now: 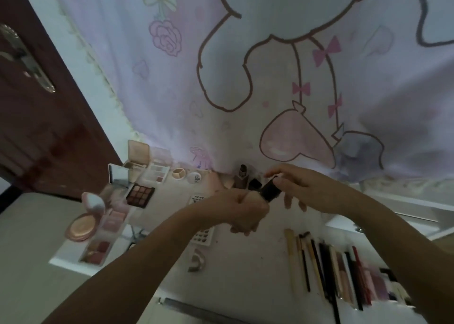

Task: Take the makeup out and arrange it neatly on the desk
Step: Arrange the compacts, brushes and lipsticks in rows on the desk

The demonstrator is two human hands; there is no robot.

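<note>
Both hands hold a dark, square-sided cosmetic tube at centre frame, above the white counter.

The left hand grips its lower end, fingers curled; the right hand seems to pinch the top, though blur hides how. It should be steadied, then stood by the brown bottle behind. Palettes sit left, brushes lower right, a cartoon-print curtain above.
</note>
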